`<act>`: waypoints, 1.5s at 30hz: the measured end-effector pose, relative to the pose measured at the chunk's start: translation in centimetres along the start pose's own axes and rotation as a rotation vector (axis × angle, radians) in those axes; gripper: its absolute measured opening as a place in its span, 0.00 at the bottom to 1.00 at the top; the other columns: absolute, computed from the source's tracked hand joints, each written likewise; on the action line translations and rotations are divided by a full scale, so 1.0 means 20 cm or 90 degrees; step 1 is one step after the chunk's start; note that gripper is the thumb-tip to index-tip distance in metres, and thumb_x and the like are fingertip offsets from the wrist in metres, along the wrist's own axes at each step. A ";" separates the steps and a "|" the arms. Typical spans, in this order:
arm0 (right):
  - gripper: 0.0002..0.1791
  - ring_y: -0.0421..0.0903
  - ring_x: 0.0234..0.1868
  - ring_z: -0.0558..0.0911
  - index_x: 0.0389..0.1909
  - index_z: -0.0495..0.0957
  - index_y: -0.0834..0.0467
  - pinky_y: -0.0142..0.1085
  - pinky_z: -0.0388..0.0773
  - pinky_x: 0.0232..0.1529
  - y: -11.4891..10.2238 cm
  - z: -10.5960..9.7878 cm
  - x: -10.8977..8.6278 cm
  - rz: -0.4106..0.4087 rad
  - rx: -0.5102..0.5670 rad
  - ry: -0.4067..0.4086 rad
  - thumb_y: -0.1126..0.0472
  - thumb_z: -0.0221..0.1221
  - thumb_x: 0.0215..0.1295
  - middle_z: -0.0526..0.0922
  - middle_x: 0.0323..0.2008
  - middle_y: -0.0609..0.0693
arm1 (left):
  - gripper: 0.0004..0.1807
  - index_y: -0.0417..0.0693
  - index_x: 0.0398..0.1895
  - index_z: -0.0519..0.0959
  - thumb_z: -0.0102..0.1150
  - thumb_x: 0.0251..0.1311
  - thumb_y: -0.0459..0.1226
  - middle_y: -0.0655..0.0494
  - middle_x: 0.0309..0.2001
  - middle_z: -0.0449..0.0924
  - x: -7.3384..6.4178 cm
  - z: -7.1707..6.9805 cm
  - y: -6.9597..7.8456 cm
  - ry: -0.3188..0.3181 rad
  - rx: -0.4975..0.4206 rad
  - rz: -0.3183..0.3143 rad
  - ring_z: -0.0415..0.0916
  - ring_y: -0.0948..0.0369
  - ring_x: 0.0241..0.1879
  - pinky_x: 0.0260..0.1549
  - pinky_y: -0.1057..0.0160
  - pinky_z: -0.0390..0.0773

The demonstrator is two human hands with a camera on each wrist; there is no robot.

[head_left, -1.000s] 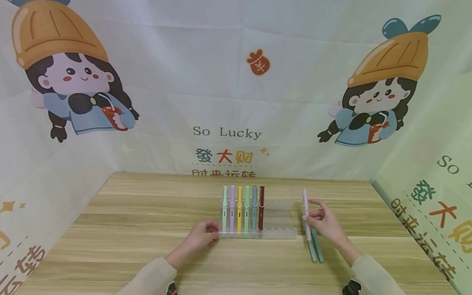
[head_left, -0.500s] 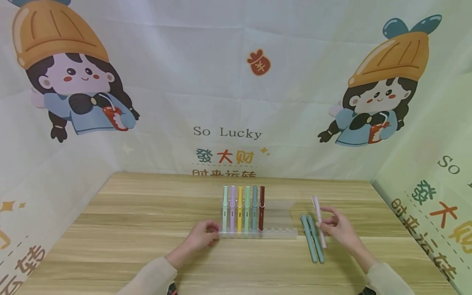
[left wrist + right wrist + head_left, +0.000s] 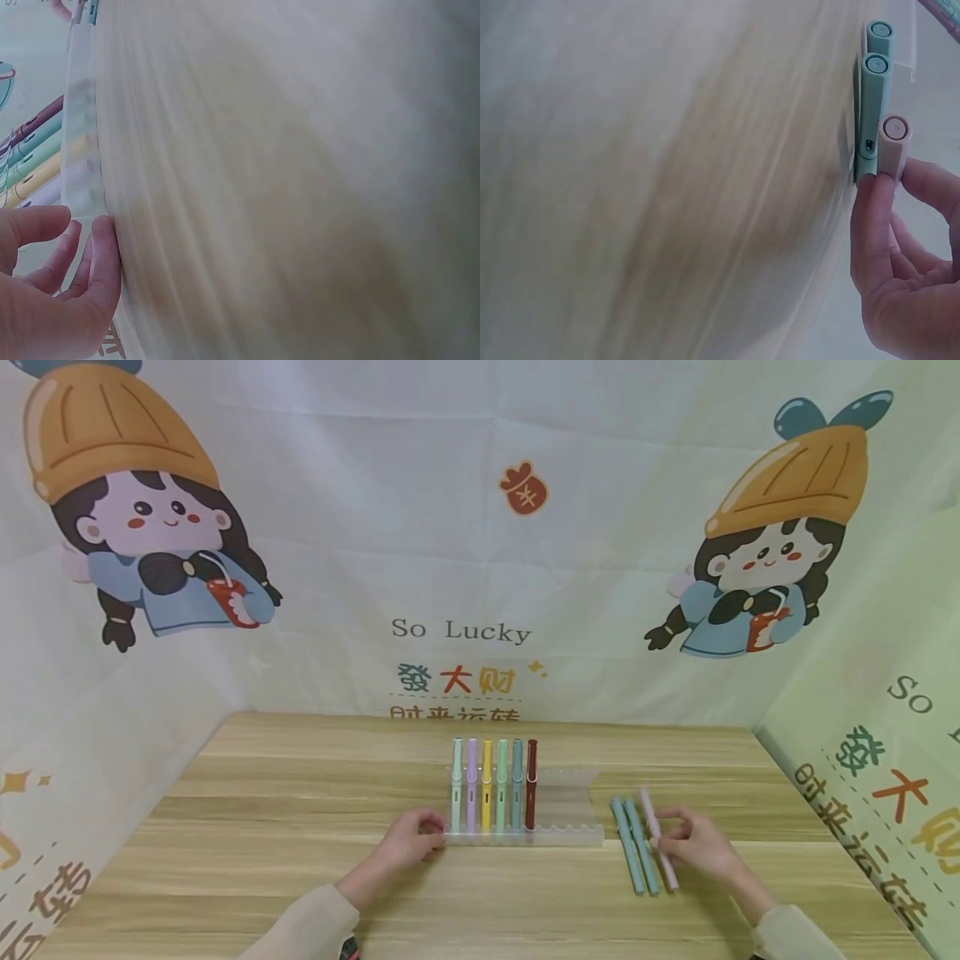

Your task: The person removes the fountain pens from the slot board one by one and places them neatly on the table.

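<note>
In the head view, my right hand [image 3: 705,847] pinches a pale pink pen [image 3: 651,811] between thumb and fingers, just right of two teal pens [image 3: 636,847] lying side by side. The right wrist view shows the pink pen's end [image 3: 894,142] close beside a teal pen [image 3: 875,105]. At the left end of a clear pen rack [image 3: 566,835], my left hand [image 3: 411,838] grips the rack's corner with thumb and fingertips. Several pens stand in a row in the rack's left part, among them a yellow pen [image 3: 487,785] and a dark red pen [image 3: 532,785].
The slots on the right part of the rack hold no pens. A wood-grain table [image 3: 300,827] lies beneath everything. Printed cloth [image 3: 480,585] hangs behind and along both sides.
My right hand has carried the pink pen rightward and down, from over the teal pens to their right side. The left hand and the rack have stayed in place.
</note>
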State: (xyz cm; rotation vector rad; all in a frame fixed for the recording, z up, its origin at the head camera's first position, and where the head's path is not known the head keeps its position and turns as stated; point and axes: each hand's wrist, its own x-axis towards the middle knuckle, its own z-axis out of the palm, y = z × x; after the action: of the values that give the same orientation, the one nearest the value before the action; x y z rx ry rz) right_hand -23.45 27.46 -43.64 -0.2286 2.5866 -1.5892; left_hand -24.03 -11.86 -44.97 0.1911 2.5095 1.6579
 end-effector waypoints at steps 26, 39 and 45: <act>0.22 0.46 0.21 0.75 0.47 0.65 0.75 0.36 0.77 0.22 0.00 0.02 0.03 0.055 -0.083 0.021 0.71 0.54 0.50 0.72 0.24 0.55 | 0.09 0.29 0.37 0.72 0.53 0.51 0.24 0.47 0.28 0.72 -0.01 -0.01 0.00 -0.003 -0.001 0.005 0.71 0.58 0.26 0.24 0.62 0.77; 0.18 0.48 0.24 0.76 0.47 0.68 0.73 0.34 0.77 0.23 -0.13 0.11 0.09 -0.041 -0.085 0.059 0.70 0.54 0.56 0.75 0.26 0.55 | 0.09 0.29 0.36 0.72 0.54 0.50 0.24 0.48 0.27 0.72 -0.01 -0.01 0.01 0.004 0.001 0.008 0.71 0.58 0.26 0.23 0.62 0.77; 0.17 0.50 0.22 0.76 0.46 0.70 0.72 0.35 0.76 0.21 -0.17 0.19 0.13 -0.052 -0.066 0.056 0.70 0.54 0.55 0.74 0.24 0.55 | 0.09 0.29 0.36 0.72 0.54 0.50 0.24 0.48 0.27 0.72 -0.01 -0.01 0.00 0.001 -0.001 0.008 0.71 0.59 0.25 0.23 0.62 0.77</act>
State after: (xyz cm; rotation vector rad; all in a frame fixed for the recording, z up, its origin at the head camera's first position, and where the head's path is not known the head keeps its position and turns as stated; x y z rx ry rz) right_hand -25.08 22.08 -42.29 -0.2814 2.7638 -1.5249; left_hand -23.90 -11.99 -44.89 0.2066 2.5142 1.6646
